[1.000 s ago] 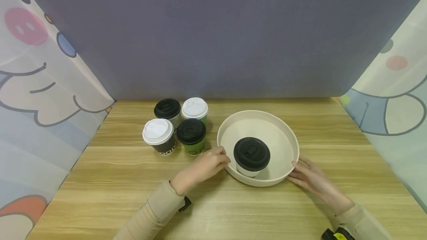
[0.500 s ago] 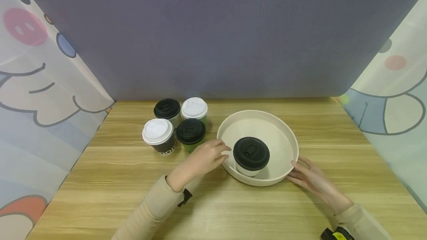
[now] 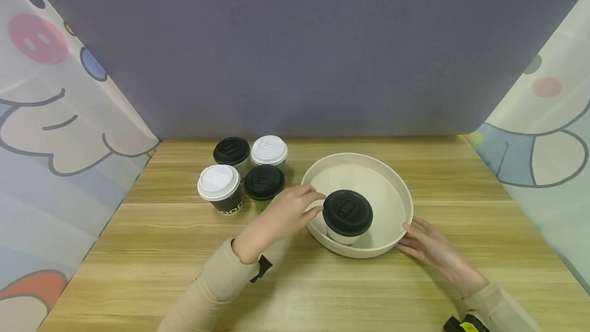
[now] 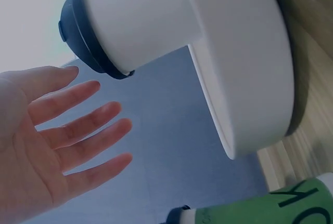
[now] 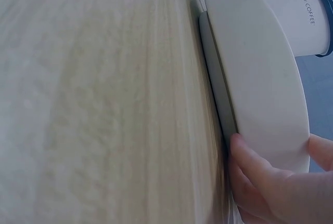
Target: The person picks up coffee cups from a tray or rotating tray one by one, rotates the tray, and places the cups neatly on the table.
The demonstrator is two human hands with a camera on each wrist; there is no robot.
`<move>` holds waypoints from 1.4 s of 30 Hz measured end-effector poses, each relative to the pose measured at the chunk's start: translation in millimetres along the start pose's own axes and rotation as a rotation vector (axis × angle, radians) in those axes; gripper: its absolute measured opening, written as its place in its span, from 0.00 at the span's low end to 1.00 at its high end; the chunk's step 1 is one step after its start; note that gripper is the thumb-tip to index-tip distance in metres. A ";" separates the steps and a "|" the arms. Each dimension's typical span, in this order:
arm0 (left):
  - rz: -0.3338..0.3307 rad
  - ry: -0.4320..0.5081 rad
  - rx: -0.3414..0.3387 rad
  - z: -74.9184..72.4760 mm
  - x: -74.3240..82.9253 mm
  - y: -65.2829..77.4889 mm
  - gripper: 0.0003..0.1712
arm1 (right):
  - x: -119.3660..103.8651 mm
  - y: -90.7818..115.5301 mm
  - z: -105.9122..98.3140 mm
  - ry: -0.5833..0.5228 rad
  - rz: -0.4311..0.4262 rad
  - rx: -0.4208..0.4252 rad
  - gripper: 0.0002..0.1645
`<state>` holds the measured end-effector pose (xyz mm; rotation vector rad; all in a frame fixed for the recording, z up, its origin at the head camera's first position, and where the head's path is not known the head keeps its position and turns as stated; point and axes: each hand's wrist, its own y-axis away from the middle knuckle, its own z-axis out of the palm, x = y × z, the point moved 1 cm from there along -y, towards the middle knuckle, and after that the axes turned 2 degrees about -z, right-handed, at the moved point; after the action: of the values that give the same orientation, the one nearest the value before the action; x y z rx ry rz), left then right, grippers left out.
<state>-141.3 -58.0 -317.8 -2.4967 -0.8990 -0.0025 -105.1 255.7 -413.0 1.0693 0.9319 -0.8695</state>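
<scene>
A white paper coffee cup with a black lid [image 3: 348,213] stands upright in the round cream tray [image 3: 384,193]. My left hand [image 3: 285,214] hovers above the tray's left rim beside this cup. In the left wrist view the left fingers [image 4: 91,174] are spread and relaxed, apart from the cup's lid [image 4: 83,31]. My right hand [image 3: 433,250] grips the tray's right front side. In the right wrist view its thumb lies at the upper rim and its fingers [image 5: 255,164] are at the lower edge.
Left of the tray, several lidded coffee cups stand close together: a green one with a black lid [image 3: 264,183], a dark one with a white lid [image 3: 218,183], a white-lidded one [image 3: 269,150] and a black-lidded one [image 3: 231,151]. A grey panel [image 3: 304,55] rises behind the wooden table [image 3: 152,240].
My left hand has let go of the tray's left rim, risen and moved right toward the cup in the tray. The right hand and the tray stay in place.
</scene>
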 end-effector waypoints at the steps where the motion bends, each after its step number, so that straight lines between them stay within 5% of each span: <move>1: 0.005 0.002 0.006 -0.4 0.9 -0.9 0.12 | -0.2 0.1 0.2 -0.001 -0.001 -0.003 0.46; 9: 0.031 -0.008 0.041 -0.9 8.9 -8.9 0.13 | -2.9 1.9 2.0 -0.002 0.008 0.004 0.48; 20: 0.021 -0.013 -0.050 1.5 21.1 -19.0 0.18 | -2.1 0.5 1.2 0.022 0.009 0.005 0.48; 34: 0.031 -0.080 -0.236 8.0 34.7 -31.9 0.29 | -1.2 1.2 -0.4 -0.005 0.000 -0.006 0.48; 42: -0.021 -0.082 -0.359 12.6 40.3 -34.5 0.33 | -2.6 2.0 1.6 -0.023 0.006 -0.001 0.48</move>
<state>-132.4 -5.2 -307.2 -2.8348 -1.0360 -0.0747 -104.0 255.0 -409.7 1.0592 0.9097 -0.8745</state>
